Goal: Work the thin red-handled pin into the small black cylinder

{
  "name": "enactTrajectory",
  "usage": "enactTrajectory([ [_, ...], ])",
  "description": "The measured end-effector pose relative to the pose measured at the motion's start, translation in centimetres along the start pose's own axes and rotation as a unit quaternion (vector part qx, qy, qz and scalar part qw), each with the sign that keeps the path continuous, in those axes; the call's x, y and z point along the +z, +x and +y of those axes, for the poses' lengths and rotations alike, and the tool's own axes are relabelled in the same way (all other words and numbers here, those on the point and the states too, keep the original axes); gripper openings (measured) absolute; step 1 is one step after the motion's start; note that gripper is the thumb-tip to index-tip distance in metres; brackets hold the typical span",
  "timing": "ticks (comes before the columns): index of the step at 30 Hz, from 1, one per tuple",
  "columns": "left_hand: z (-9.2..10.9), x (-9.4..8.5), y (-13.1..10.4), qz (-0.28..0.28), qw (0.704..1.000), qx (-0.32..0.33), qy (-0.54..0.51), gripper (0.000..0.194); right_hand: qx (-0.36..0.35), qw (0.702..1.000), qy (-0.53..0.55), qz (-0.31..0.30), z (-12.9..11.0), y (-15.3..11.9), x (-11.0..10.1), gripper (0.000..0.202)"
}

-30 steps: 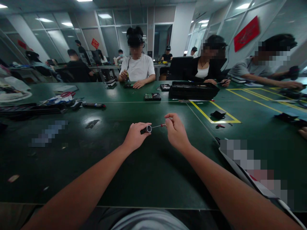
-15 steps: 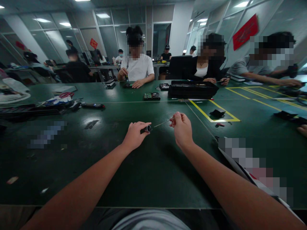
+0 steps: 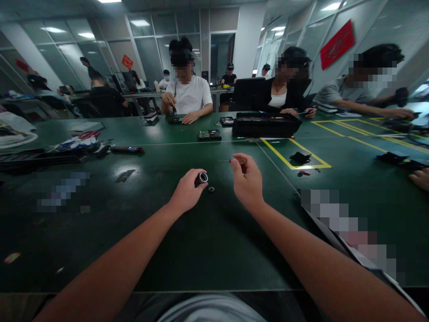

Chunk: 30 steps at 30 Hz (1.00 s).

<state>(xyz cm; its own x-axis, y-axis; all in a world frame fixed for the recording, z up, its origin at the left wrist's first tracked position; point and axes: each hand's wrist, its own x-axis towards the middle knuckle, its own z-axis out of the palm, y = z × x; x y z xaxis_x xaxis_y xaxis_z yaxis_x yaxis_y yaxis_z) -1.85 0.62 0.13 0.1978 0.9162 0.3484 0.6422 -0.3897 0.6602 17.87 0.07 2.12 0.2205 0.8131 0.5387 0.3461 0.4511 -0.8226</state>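
Note:
My left hand (image 3: pixel 189 187) is closed around a short black cylinder (image 3: pixel 203 178) with a pale ring at its open end, which faces right. What the cylinder belongs to cannot be made out. Just below its mouth a small round dark part (image 3: pixel 211 189) lies on the green table (image 3: pixel 214 250). To the right, my right hand (image 3: pixel 247 179) grips a thin screwdriver (image 3: pixel 225 161) by its reddish handle. Its slim shaft points left, above and apart from the cylinder.
A hard drive (image 3: pixel 209 134) and a long black tray (image 3: pixel 266 125) lie ahead. A black piece (image 3: pixel 300 157) sits inside yellow tape. Tools, including a black pen-shaped one (image 3: pixel 126 150), lie at the left. A white-edged board (image 3: pixel 348 250) lies near my right forearm. Several people work across the table.
The screwdriver tip has drawn up and away from the cylinder. The cylinder's mouth has turned more toward me, and a small round part now shows on the table below it.

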Motion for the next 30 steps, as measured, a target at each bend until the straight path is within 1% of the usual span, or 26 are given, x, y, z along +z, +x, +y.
enactTrajectory([
  [2, 0.1, -0.2, 0.0, -0.001, 1.000, -0.008, -0.010, 0.040, -0.013, 1.000, -0.017, 0.002, 0.0, 0.0, 0.0, 0.026],
  [4, 0.2, -0.4, 0.0, -0.014, 1.000, -0.013, -0.014, 0.047, -0.023, 0.999, -0.023, 0.004, 0.0, 0.0, 0.0, 0.027],
  [7, 0.5, -0.6, 0.1, -0.046, 0.998, -0.024, 0.022, 0.055, -0.027, 0.999, -0.020, -0.005, 0.1, 0.0, 0.0, 0.029],
  [10, 0.8, -0.6, 0.5, -0.094, 0.991, -0.018, 0.098, 0.049, -0.029, 0.999, -0.019, -0.007, 0.1, 0.0, 0.0, 0.028],
  [14, 0.8, -0.2, 1.7, -0.173, 0.966, 0.013, 0.190, 0.041, -0.032, 0.999, -0.019, -0.012, 0.0, 0.0, 0.1, 0.028],
  [17, 0.7, 0.2, 2.5, -0.230, 0.950, 0.007, 0.210, 0.038, -0.033, 0.999, -0.017, -0.015, -0.2, -0.1, 0.0, 0.028],
  [19, 0.7, 0.2, 2.8, -0.250, 0.946, 0.009, 0.205, 0.032, -0.030, 0.999, -0.020, -0.019, -0.3, -0.2, 0.0, 0.027],
  [22, 0.7, 0.0, 2.8, -0.246, 0.949, 0.021, 0.196, 0.024, -0.029, 0.999, -0.021, -0.024, -0.3, -0.2, 0.0, 0.026],
  [25, 0.3, -0.8, 2.4, -0.229, 0.960, 0.005, 0.159, 0.024, -0.027, 0.999, -0.016, -0.024, -0.3, -0.2, 0.0, 0.026],
  [27, -0.2, -1.9, 2.0, -0.216, 0.969, -0.014, 0.122, 0.027, -0.023, 0.999, -0.014, -0.024, -0.3, -0.1, -0.1, 0.026],
  [30, -1.2, -4.5, 1.4, -0.181, 0.978, -0.050, 0.086, 0.032, -0.014, 1.000, -0.010, -0.024, -0.3, -0.1, -0.1, 0.026],
])
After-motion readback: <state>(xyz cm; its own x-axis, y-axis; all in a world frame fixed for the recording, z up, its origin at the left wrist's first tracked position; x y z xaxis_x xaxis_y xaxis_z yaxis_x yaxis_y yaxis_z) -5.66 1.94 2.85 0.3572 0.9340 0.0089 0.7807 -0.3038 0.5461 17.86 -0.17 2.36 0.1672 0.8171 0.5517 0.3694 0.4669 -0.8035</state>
